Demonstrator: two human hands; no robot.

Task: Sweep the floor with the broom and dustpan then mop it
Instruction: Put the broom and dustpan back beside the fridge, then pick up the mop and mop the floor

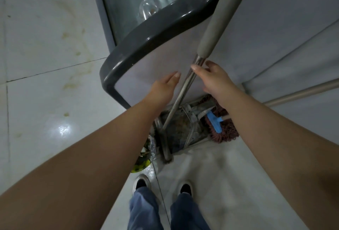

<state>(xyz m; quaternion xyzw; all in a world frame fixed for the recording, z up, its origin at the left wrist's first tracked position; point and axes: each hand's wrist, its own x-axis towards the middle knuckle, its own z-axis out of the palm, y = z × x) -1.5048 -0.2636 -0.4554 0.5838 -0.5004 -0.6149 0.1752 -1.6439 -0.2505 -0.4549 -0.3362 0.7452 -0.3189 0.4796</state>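
A long metal handle (183, 90) with a grey foam grip (220, 22) and a yellow top leans up from a metal dustpan (183, 130) on the floor in the corner. My right hand (212, 79) is at the shaft just below the foam grip, fingers apart, thumb touching the metal. My left hand (165, 86) reaches in from the left, fingers loosely extended, a small gap from the shaft. A maroon mop head (225, 130) with a blue plastic bracket (214, 121) lies right of the dustpan, partly hidden by my right forearm.
A grey-framed cabinet or bin (157, 33) with bottles behind its glass stands against the wall ahead. A small bin with scraps (145, 156) sits left of the dustpan. A second pale pole (302, 92) crosses at right. The tiled floor (55, 83) has yellowish stains.
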